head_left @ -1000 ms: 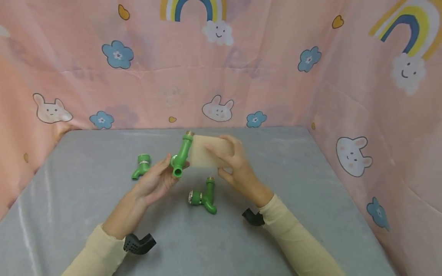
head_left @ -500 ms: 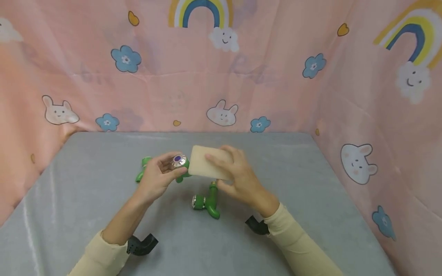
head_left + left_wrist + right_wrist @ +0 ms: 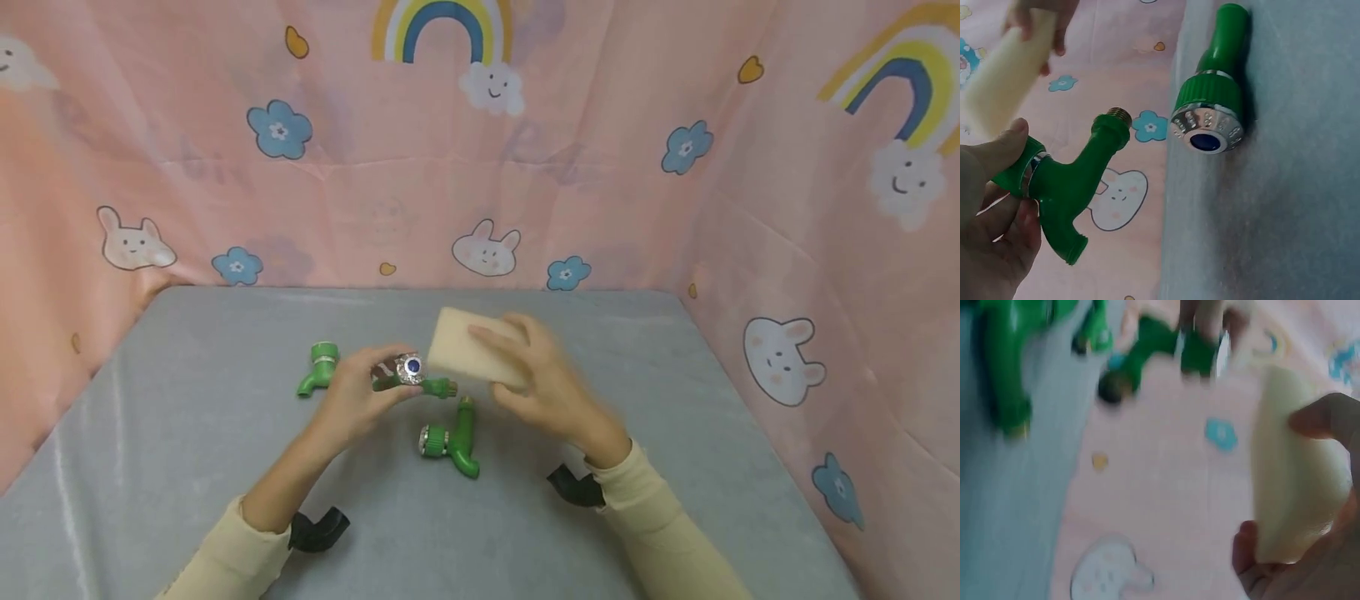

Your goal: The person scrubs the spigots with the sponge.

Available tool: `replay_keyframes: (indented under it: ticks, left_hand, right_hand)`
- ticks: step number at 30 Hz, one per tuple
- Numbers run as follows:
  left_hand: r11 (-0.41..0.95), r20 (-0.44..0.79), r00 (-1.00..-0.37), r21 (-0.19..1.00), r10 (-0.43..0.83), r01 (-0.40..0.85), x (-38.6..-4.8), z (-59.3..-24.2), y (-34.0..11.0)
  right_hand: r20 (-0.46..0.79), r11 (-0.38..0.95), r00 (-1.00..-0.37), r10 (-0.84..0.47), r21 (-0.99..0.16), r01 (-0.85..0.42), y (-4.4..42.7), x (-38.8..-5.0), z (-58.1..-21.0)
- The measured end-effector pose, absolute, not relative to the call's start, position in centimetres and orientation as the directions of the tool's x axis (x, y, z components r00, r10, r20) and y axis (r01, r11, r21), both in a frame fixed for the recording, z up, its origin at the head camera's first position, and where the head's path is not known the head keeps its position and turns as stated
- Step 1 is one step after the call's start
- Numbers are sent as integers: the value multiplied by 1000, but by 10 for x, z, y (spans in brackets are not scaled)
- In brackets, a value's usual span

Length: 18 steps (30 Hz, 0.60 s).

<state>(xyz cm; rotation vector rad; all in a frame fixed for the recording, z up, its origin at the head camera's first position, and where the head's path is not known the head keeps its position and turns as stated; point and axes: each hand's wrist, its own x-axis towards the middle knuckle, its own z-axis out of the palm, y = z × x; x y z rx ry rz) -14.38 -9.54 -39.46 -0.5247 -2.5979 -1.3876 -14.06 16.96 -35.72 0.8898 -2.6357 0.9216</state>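
Note:
A green faucet (image 3: 1072, 181) with a threaded brass end is held up above the table in my left hand (image 3: 348, 400). The thumb and fingers grip it round its knob, whose silver, blue-centred cap faces the head camera. My right hand (image 3: 558, 392) holds a cream sponge block (image 3: 472, 346) between thumb and fingers, just right of the faucet. A small gap separates sponge and faucet in the left wrist view. Below the hands, a second green faucet (image 3: 462, 442) lies on the table. Another green faucet (image 3: 322, 364) stands left of my left hand, partly behind it.
The grey cloth-covered table (image 3: 187, 467) reaches back to a pink printed curtain (image 3: 337, 208), which also closes off both sides. Black curved mounts (image 3: 318, 529) sit at both wrists, close to the sleeves.
My left hand has turned the faucet over, so its knob cap now faces the head camera instead of its spout. The sponge has moved slightly right, away from the faucet. The head view has shifted a little.

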Motion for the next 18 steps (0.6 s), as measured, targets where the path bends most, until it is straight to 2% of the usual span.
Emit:
replay_keyframes:
  ticks: [4,6,14,18]
  left_hand:
    - [511,320,-898,740,303,437,-142,-397,-92]
    - [508,311,-892,738,327,444,-142,-397,-92]
    - [439,212,-922,830,325,345,-147,-401,-96]
    - [404,151,-922,865,355,298,-147,-404,-98]
  right_hand:
    - [426,536,-719,-549,-481,-694,153,-136,-364]
    - [430,541,-710,-557,-461,-704,149,-137,-366]
    - [357,653,-814,-458,-486,-581,167,-148,-365]
    - [395,616,-788,-472,-491,-616,163,-146,-368]
